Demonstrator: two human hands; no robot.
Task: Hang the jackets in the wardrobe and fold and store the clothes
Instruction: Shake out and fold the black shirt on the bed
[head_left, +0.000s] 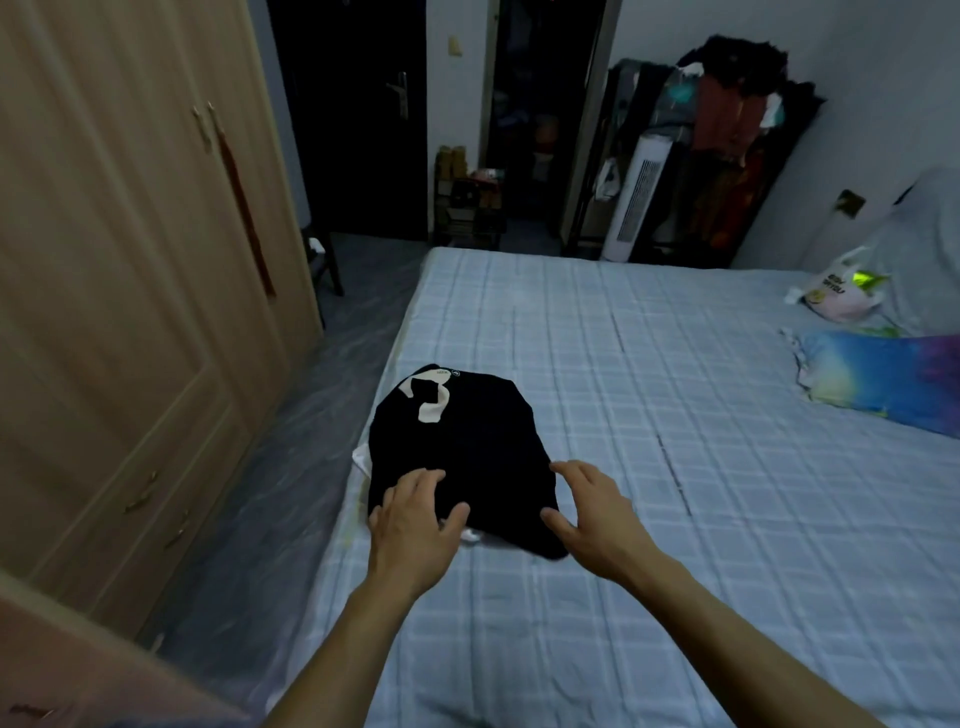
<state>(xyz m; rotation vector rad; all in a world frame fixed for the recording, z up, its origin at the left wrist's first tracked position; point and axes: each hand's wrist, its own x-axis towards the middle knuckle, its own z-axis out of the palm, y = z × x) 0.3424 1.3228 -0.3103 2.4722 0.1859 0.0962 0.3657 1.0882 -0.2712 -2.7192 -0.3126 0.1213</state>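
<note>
A folded black garment (467, 441) with a white collar patch lies near the left edge of the bed (675, 467), with a bit of white cloth showing under it. My left hand (415, 519) rests on its near left corner, fingers spread and relaxed. Over its near right corner is my right hand (592, 514), fingers spread; it holds nothing, and contact with the cloth is unclear. The wooden wardrobe (130, 286) stands at the left with its doors closed.
A colourful pillow (883, 384) and a plastic bag (836, 291) lie at the bed's right side. A rack heaped with clothes (727, 145) and a white tower fan (634, 197) stand by the far wall. A dark doorway (540, 114) is behind the bed.
</note>
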